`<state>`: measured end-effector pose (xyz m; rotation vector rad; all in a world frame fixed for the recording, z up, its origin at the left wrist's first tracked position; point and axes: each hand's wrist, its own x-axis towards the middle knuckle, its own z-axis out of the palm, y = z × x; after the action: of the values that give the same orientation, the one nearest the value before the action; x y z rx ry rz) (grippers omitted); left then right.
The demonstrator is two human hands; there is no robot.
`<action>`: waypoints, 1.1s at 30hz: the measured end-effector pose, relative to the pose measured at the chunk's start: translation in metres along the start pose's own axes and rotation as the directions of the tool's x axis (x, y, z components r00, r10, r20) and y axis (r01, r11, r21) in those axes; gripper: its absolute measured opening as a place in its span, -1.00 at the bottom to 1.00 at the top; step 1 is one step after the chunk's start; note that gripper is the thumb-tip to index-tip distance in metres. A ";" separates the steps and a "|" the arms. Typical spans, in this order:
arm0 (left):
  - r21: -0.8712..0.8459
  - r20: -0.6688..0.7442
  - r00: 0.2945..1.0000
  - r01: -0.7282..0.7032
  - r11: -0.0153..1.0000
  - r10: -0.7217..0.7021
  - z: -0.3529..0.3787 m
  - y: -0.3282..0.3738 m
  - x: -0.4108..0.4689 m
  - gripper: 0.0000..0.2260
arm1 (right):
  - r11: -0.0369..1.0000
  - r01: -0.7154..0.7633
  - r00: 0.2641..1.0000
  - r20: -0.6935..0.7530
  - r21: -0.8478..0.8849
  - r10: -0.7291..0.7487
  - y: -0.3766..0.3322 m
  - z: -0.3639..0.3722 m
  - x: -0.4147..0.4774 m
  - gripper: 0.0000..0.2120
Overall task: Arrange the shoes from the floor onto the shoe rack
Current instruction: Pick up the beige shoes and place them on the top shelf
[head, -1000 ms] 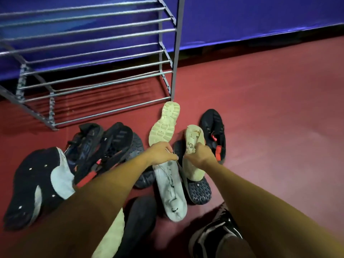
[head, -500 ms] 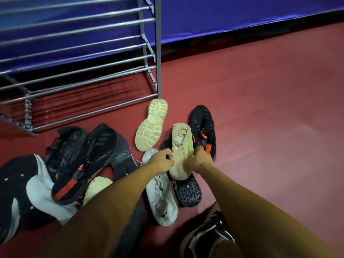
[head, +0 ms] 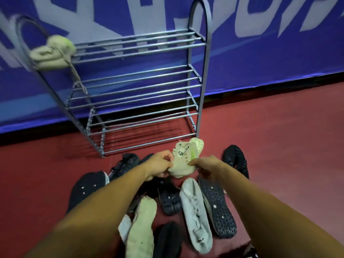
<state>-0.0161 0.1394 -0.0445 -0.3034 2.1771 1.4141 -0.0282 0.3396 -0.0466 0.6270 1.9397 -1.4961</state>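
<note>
Both hands hold a cream sneaker point(head: 183, 161) lifted off the floor, toe pointing away toward the rack. My left hand point(head: 160, 165) grips its near left side and my right hand point(head: 206, 163) grips its right side. The grey metal shoe rack point(head: 137, 86) stands ahead against the blue wall, with three tiers of bars. One cream sneaker point(head: 53, 54) sits at the left end of its top tier, laces hanging down. Several shoes lie on the red floor below my arms: a white sneaker point(head: 195, 213), a dark sole-up shoe point(head: 216, 207), a pale sole-up shoe point(head: 141, 228).
More dark shoes lie around: one at the right point(head: 235, 161), one at the left point(head: 85, 189), others near the rack's foot point(head: 124, 163) and at the bottom point(head: 167, 241). A blue banner wall point(head: 260, 43) runs behind the rack. Red floor point(head: 288, 146) extends to the right.
The cream sneaker has been lifted off the pile by both hands and turned upright. The view has tilted up, showing the whole rack and a cream shoe on its top tier.
</note>
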 end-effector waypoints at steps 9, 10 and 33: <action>-0.092 -0.199 0.967 -0.181 0.979 0.160 -0.087 0.056 -0.091 -0.78 | 0.978 0.183 0.970 0.179 -0.099 -0.164 -0.099 0.036 -0.073 -0.85; -0.120 -0.212 0.963 -0.194 0.974 0.166 -0.096 0.060 -0.101 -0.79 | 0.976 0.198 0.965 0.191 -0.095 -0.177 -0.109 0.041 -0.081 -0.88; -0.652 -0.250 0.949 -0.310 0.692 0.189 -0.188 0.094 -0.147 -0.83 | 0.785 0.502 0.796 0.162 0.362 -0.583 -0.224 0.109 -0.127 -0.87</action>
<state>0.0076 -0.0031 0.1672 -0.3994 1.7575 2.4233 -0.0731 0.1767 0.1757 -0.0581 1.7693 -2.1415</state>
